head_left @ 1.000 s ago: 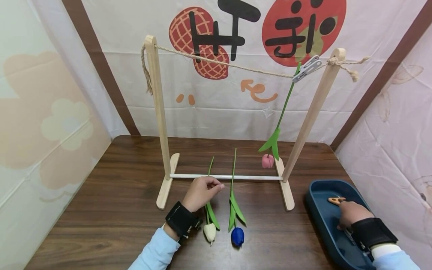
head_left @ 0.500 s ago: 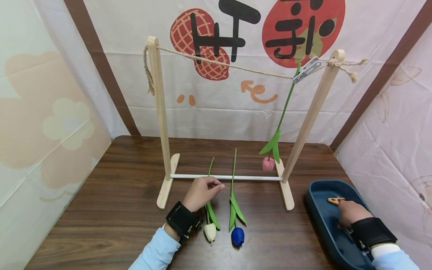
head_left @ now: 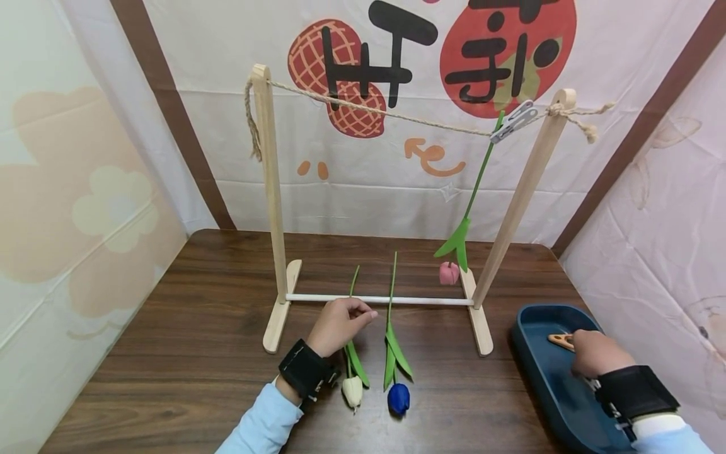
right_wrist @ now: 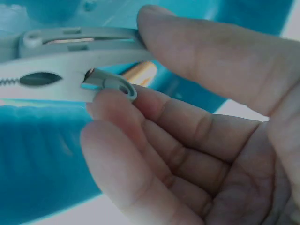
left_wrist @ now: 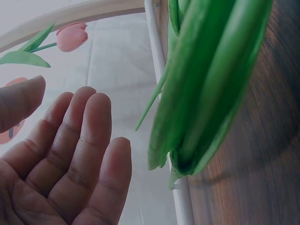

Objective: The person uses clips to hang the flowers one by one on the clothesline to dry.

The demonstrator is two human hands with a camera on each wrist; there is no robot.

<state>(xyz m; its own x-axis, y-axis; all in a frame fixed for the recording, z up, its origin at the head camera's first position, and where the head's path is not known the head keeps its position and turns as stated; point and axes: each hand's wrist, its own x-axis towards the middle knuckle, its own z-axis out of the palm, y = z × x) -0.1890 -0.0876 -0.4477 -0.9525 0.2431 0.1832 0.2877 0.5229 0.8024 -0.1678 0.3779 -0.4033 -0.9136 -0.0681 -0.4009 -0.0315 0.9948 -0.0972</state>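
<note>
Along the desk's (head_left: 170, 359) right edge, the right hand (head_left: 602, 353) pinches one grey peg (right_wrist: 65, 68) over one tray (head_left: 535, 383) holding one orange peg (head_left: 560, 341); mid-desk, the left hand (head_left: 340, 323), thumb apart from fingers, hovers by one white tulip (head_left: 352, 392) and one blue tulip (head_left: 399, 398).

Large black characters (head_left: 371, 74) on the pale backdrop (head_left: 374, 208) stay unreadable to me.

pale plastic clothespin (right_wrist: 70, 66) in right hand (head_left: 601, 354)
</note>
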